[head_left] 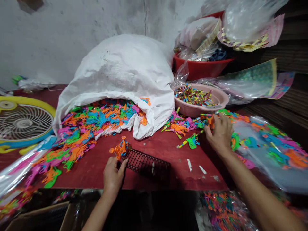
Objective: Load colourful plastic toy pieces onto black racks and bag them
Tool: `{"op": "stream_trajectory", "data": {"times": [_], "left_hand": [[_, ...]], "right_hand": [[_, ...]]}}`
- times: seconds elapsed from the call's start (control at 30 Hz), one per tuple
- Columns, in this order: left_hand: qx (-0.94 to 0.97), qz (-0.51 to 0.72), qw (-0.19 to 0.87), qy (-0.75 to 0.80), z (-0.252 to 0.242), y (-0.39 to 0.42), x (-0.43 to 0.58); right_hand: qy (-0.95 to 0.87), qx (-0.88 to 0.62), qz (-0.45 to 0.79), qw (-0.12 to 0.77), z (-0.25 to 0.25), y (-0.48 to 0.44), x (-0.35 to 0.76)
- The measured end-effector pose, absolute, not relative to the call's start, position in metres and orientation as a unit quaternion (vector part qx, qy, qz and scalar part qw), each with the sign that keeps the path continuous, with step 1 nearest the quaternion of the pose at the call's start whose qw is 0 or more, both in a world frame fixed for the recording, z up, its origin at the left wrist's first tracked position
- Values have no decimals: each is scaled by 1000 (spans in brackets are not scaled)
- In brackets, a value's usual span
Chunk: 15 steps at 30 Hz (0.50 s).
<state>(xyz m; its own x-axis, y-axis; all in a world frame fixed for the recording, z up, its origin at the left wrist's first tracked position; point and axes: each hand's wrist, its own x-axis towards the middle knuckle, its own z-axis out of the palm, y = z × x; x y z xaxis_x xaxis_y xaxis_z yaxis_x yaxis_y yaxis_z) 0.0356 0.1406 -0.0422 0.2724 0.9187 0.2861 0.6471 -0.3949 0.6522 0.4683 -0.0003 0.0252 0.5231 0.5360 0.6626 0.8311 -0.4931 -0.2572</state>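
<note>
My left hand [113, 173] is at the left end of a dark openwork plastic basket [146, 160]. Its thumb and fingers close around a small orange plastic toy piece [120, 148], which stands up above the fingertips. Farther right, my right hand [220, 133] reaches into loose colourful pieces, fingers curled and thumb bent in. A bit of orange shows at its fingertips, but what it grips is blurred. A green plastic piece [192, 141] and a small striped tube [182, 144] lie on the red tabletop [144, 144] left of that hand.
A white sack [127, 64] spills many coloured plastic pieces [77, 141] leftward. Behind my right hand stands a pink basin [204, 109] of small striped tubes. A red basin [204, 67], a yellow-blue fan [24, 123] and a plastic-covered heap [271, 154] flank the table.
</note>
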Motion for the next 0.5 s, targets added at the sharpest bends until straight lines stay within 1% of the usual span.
{"op": "stream_trajectory", "data": {"times": [0.07, 0.17, 0.27, 0.37, 0.43, 0.5], "left_hand": [[768, 323, 194, 518, -43, 140, 34], [767, 323, 173, 526, -43, 138, 36], [766, 312, 166, 537, -40, 132, 43], [766, 294, 184, 542, -36, 126, 47], [757, 305, 200, 543, -35, 122, 46], [742, 342, 225, 531, -36, 118, 41]], "right_hand": [[-501, -798, -224, 249, 27, -3, 447], [-649, -734, -103, 171, 16, -5, 429], [-692, -710, -59, 114, -2, 0, 427], [-696, -710, -42, 103, -14, 11, 433], [-699, -705, -19, 119, -16, 20, 437], [-696, -702, 9, 151, -11, 27, 435]]}}
